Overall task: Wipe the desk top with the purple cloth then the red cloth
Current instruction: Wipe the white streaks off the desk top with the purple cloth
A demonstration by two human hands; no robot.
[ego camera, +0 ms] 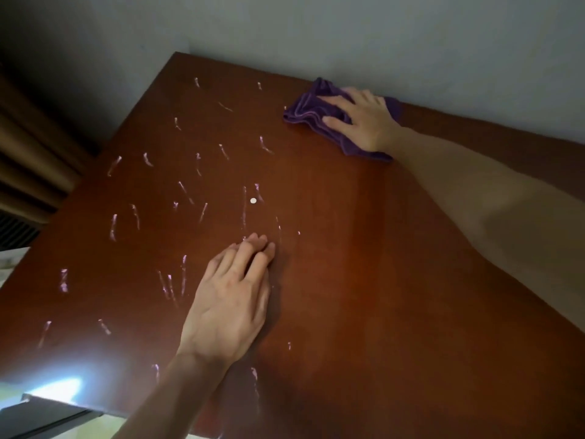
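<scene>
Left hand: the left hand is lying nearest the camera, palm down on the desk, its grip released, fingers flat and together, grasping nothing.
Right hand: the right hand is reaching to the far edge by the wall, pressing flat on the purple cloth, fingers spread over it rather than clenched around it.
Purple cloth: it is sitting crumpled at the far right of the desk, touching or nearly touching the wall; part of it is hiding under the hand.
Writing: no brand or lettering is showing legibly anywhere.
Desk surface: reddish-brown wood is carrying many pale streaks across its left and middle, and a small white dot is lying near the centre.
Room: brown curtains are hanging at left; a bright glare is washing out the near left corner.
Hard to make out: the right forearm is blurring at the frame's right edge.
</scene>
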